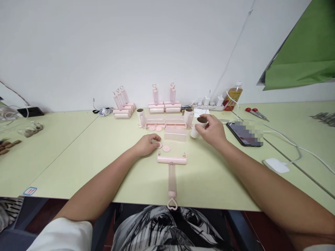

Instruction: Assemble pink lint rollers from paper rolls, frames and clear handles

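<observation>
My left hand rests on the pale green table, fingers curled and pinching a small pink disc. A second pink disc lies just right of it. My right hand is closed round a white paper roll with a brown core, held just above the table. In front of me lies a pink lint-roller frame with its long handle pointing toward me, ending in a heart loop. A pink cover sits between my hands.
Assembled pink lint rollers and more of them stand by the wall, with loose parts and rolls before them. To the right lie a phone, scissors, a bottle, a power strip and white cables.
</observation>
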The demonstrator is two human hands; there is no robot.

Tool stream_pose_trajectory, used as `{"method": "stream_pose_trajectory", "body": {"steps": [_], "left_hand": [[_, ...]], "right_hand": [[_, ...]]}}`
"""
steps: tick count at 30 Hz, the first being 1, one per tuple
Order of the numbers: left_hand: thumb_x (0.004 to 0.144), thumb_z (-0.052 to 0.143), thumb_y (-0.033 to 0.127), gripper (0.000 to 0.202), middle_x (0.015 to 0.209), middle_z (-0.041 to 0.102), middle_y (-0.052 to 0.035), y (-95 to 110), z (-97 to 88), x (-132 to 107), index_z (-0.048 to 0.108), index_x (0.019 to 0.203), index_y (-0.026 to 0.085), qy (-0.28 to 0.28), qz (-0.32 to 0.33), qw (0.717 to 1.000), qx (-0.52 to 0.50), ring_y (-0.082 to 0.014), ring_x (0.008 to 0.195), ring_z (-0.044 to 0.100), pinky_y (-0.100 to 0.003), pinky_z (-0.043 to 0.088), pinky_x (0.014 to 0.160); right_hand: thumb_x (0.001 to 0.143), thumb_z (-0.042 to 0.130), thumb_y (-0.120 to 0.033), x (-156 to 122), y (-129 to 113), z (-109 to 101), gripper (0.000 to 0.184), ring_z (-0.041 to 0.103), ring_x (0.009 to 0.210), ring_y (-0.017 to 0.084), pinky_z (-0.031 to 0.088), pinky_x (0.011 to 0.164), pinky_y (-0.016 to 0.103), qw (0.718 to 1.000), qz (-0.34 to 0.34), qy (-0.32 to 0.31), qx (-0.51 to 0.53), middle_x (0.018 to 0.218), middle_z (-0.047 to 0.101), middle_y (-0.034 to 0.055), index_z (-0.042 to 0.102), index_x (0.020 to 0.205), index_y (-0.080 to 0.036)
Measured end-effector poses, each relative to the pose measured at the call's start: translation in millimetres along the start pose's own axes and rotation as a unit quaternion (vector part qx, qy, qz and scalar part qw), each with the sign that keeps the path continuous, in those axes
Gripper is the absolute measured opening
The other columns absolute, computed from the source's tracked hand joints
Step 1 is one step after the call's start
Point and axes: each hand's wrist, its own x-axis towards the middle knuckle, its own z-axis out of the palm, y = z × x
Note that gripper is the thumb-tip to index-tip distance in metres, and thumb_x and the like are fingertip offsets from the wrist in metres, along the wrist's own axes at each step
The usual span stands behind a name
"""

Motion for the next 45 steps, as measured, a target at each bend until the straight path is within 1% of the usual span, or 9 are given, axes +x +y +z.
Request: {"method": "stream_pose_trajectory", "body": {"steps": [14, 18, 22, 26, 28, 32, 36, 41, 45], "left_hand": [[0.073, 0.065, 0.035, 0.028, 0.077, 0.062, -0.0003, 6, 2.2, 1, 0.071, 0.096, 0.019, 0.000, 0.017, 1.000, 0.001, -0.0115, 0.061, 0.050, -0.023, 0.040, 0.057], [0.071, 0.068, 0.033, 0.024, 0.085, 0.065, -0.0025, 7, 4.7, 7, 0.072, 0.089, 0.019, 0.011, 0.037, 0.999, -0.025, -0.0126, 0.064, 0.056, -0.024, 0.044, 0.060], [0.074, 0.066, 0.035, 0.019, 0.081, 0.066, -0.0020, 11, 10.3, 9, 0.073, 0.081, 0.019, -0.030, 0.059, 0.998, -0.015, -0.0135, 0.066, 0.058, -0.024, 0.043, 0.060], [0.074, 0.066, 0.038, 0.021, 0.072, 0.066, -0.0007, 15, 16.0, 11, 0.075, 0.078, 0.020, -0.050, 0.046, 0.997, 0.020, -0.0135, 0.062, 0.056, -0.025, 0.040, 0.058], [0.073, 0.066, 0.038, 0.021, 0.069, 0.067, -0.0006, 17, 18.1, 13, 0.075, 0.076, 0.020, -0.044, 0.036, 0.998, 0.035, -0.0139, 0.062, 0.056, -0.025, 0.039, 0.057], [0.074, 0.065, 0.037, 0.020, 0.067, 0.067, -0.0007, 22, 23.4, 13, 0.074, 0.072, 0.019, -0.018, 0.028, 0.998, 0.056, -0.0142, 0.060, 0.056, -0.025, 0.038, 0.054], [0.081, 0.057, 0.034, 0.022, 0.065, 0.066, -0.0010, 26, 24.9, 12, 0.073, 0.080, 0.019, 0.013, 0.038, 0.998, 0.054, -0.0149, 0.060, 0.056, -0.026, 0.041, 0.056], [0.087, 0.053, 0.028, 0.029, 0.107, 0.066, -0.0083, 20, 8.5, 16, 0.069, 0.109, 0.019, 0.187, 0.127, 0.959, 0.171, -0.0224, 0.100, 0.059, -0.036, 0.047, 0.090], [0.092, 0.048, 0.030, 0.040, 0.144, 0.047, -0.0091, 6, 1.6, 19, 0.060, 0.129, 0.023, 0.144, 0.179, 0.941, 0.249, -0.0300, 0.128, 0.043, -0.050, 0.035, 0.108]], "right_hand": [[0.078, 0.062, -0.036, -18, -8, 25, 0.058, 0.060, 0.060, 0.014, 0.048, 0.062, 0.031, 0.979, 0.060, -0.154, 0.119, 0.098, 0.067, 0.0067, 0.051, 0.132, -0.019], [0.079, 0.061, -0.033, -19, -7, 28, 0.058, 0.060, 0.060, 0.012, 0.049, 0.060, 0.029, 0.970, 0.042, -0.192, 0.144, 0.106, 0.064, 0.0067, 0.047, 0.134, -0.021], [0.078, 0.061, -0.032, -14, -6, 20, 0.063, 0.059, 0.065, 0.013, 0.048, 0.058, 0.028, 0.972, 0.001, -0.190, 0.141, 0.116, 0.060, 0.0097, 0.043, 0.138, -0.021], [0.080, 0.059, -0.032, -12, -11, 6, 0.047, 0.054, 0.060, 0.012, 0.046, 0.057, 0.028, 0.988, -0.032, -0.084, 0.123, 0.103, 0.063, 0.0076, 0.055, 0.124, -0.018], [0.081, 0.058, -0.030, -15, -18, 0, 0.032, 0.052, 0.056, 0.011, 0.044, 0.057, 0.028, 0.988, -0.065, -0.079, 0.117, 0.092, 0.064, 0.0053, 0.062, 0.110, -0.018], [0.083, 0.055, -0.029, -24, -34, -3, 0.016, 0.053, 0.057, 0.013, 0.041, 0.057, 0.027, 0.974, -0.121, -0.164, 0.102, 0.073, 0.064, 0.0026, 0.066, 0.089, -0.019], [0.085, 0.053, -0.031, -31, -42, 2, 0.022, 0.055, 0.060, 0.014, 0.042, 0.058, 0.027, 0.953, -0.142, -0.254, 0.084, 0.077, 0.068, 0.0041, 0.069, 0.095, -0.018], [0.088, 0.052, -0.035, -33, -41, 6, 0.030, 0.060, 0.064, 0.016, 0.043, 0.061, 0.028, 0.935, -0.109, -0.334, 0.058, 0.083, 0.072, 0.0044, 0.071, 0.106, -0.021], [0.088, 0.054, -0.036, -32, -33, 8, 0.034, 0.064, 0.071, 0.019, 0.046, 0.064, 0.030, 0.924, -0.071, -0.372, 0.047, 0.092, 0.074, 0.0056, 0.069, 0.115, -0.022]]}}
